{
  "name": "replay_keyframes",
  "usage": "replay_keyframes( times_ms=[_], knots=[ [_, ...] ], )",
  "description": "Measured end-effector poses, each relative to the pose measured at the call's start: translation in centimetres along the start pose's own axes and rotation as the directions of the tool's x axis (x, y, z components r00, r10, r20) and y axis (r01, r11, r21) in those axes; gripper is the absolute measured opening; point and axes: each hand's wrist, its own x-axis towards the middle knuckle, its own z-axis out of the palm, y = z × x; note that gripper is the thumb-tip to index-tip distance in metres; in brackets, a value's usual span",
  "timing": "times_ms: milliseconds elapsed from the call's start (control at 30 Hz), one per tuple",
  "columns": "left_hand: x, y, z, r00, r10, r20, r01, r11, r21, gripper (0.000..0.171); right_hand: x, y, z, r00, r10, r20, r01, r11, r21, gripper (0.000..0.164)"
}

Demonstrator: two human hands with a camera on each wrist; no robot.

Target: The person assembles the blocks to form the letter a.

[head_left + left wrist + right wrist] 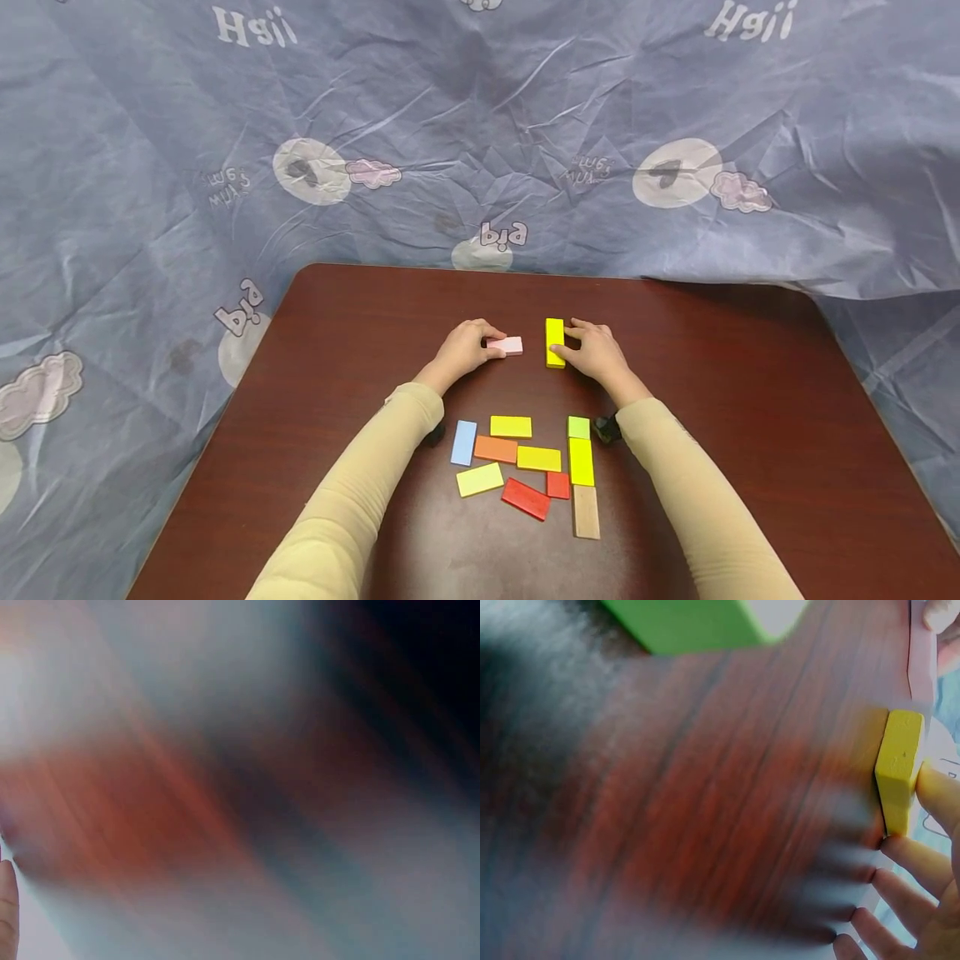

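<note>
At the far middle of the table, my left hand [467, 346] pinches the left end of a pale pink block [513, 345] between thumb and fingers. Just right of it, a bright yellow block [554, 333] points away from me, held between the thumb and fingers of my right hand [596, 350]. The right wrist view shows this yellow block [900, 769] on the table, with the pink block [922, 660] apart from it. Only a finger [7, 907] appears at the edge of the left wrist view; the rest there is blurred.
Nearer me on the brown table [337, 350] lie several flat blocks, among them blue [463, 442], orange [496, 449], red [526, 498] and bare wood [587, 512]. A green block [578, 427] lies by my right wrist. Grey-blue printed cloth [420, 108] hangs behind the table.
</note>
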Motion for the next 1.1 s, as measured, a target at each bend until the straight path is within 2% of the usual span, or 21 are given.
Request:
replay_keyframes(
  times_ms=[133, 267, 633, 867, 1100],
  knots=[
    [0.4, 1.1, 0.5, 0.999, 0.028, 0.029, -0.028, 1.000, -0.006, 0.038, 0.0, 0.1, 0.3, 1.000, 0.007, -0.012, -0.007, 1.000, 0.003, 0.065],
    [0.8, 1.8, 0.7, 0.999, 0.028, 0.032, -0.028, 1.000, -0.001, 0.038, -0.1, 0.1, 0.5, 1.000, 0.001, -0.025, -0.001, 1.000, 0.001, 0.065],
    [1.3, 2.3, 0.7, 0.999, 0.027, 0.048, -0.028, 0.999, 0.031, 0.037, -0.1, 0.4, 0.8, 0.999, 0.015, -0.038, -0.015, 1.000, 0.002, 0.065],
    [1.6, 2.8, 0.8, 0.998, 0.026, 0.052, -0.031, 0.996, 0.084, 0.038, -0.2, 0.4, 0.7, 0.999, 0.006, -0.035, -0.006, 1.000, -0.012, 0.065],
    [1.6, 2.8, 1.3, 0.998, 0.031, 0.057, -0.035, 0.997, 0.066, 0.039, -0.3, 0.0, 0.8, 0.999, -0.002, -0.037, 0.001, 1.000, -0.015, 0.063]
  ],
)
